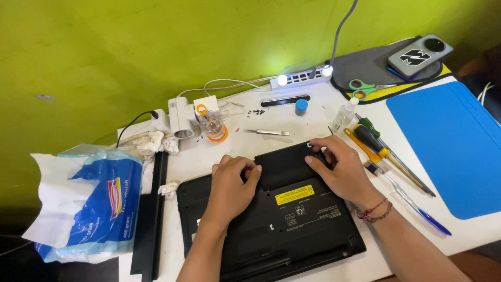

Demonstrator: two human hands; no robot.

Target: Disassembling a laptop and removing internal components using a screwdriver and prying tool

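Observation:
A black laptop [292, 230] lies upside down on the white table [235, 143], with a yellow label on its base. A black battery pack [284, 164] sits along its far edge. My left hand [232, 185] presses on the battery's left end, fingers curled on its edge. My right hand [339, 169] grips the battery's right end, thumb on top and fingers over the far corner. A red thread bracelet is on my right wrist.
Screwdrivers [383, 151] and a blue pen [417, 209] lie right of the laptop, beside a blue mat [454, 141]. Behind are tweezers [269, 132], a small bottle [344, 115], scissors [365, 87], a lit power strip [300, 78]. A blue-and-white bag [94, 203] and black strip [148, 219] lie left.

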